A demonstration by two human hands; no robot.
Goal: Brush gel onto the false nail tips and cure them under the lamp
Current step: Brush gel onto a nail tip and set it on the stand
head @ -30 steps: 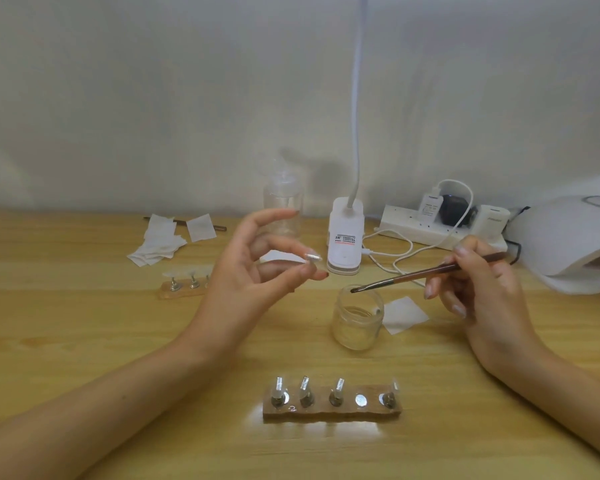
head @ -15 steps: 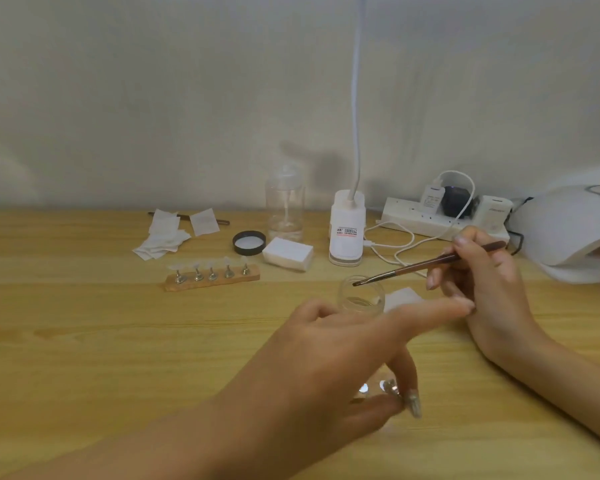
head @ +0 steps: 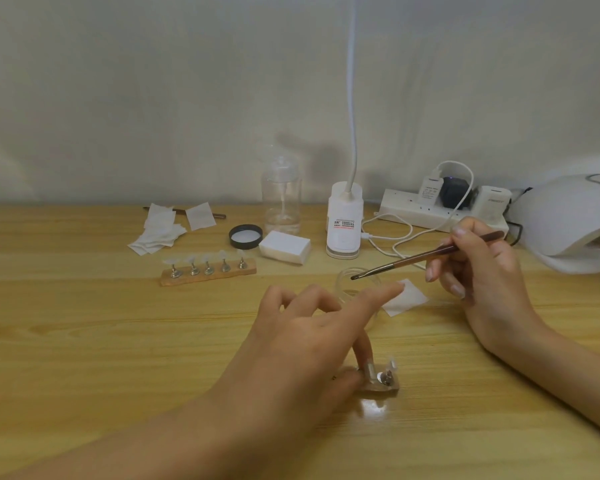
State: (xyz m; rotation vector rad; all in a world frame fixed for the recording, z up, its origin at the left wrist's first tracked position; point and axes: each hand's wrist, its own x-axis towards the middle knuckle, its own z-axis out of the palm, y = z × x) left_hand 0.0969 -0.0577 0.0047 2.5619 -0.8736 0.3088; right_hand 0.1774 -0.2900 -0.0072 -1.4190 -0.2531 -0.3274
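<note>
Nearest, the left hand (head: 302, 341) reaches over the near brown wooden holder block (head: 383, 389) and hides most of it. Its grip is narrow: thumb and one bent finger pinch a small clear false nail tip (head: 369, 370) on a metal stand at the block, while the other fingers spread loosely. Whether the tip is being seated or lifted cannot be told. One more tipped stand (head: 391, 370) shows just beside it.

Past that hand, a round clear glass jar (head: 355, 273) stands on the pale wooden bench (head: 84, 341), with a white square wipe (head: 407, 296) just beside it. The right hand (head: 482, 271) grips a slim brown-handled brush (head: 426, 254) like a pen, its bristles over the jar's rim.

Further off lies a second wooden holder with five tipped stands (head: 208, 271). Whether those tips carry gel is too small to tell. Behind it are a black round lid (head: 245, 236), a white rectangular block (head: 284, 247), a clear plastic bottle (head: 281, 199) and a white clip lamp base (head: 344, 223).

At the far right sits the white domed curing lamp (head: 575, 220), with no tips visible at the part of its opening that shows.

By my reading, the work is in the brushing stage. The near block's tips are being handled one at a time, and at least those appear not yet cured.
</note>
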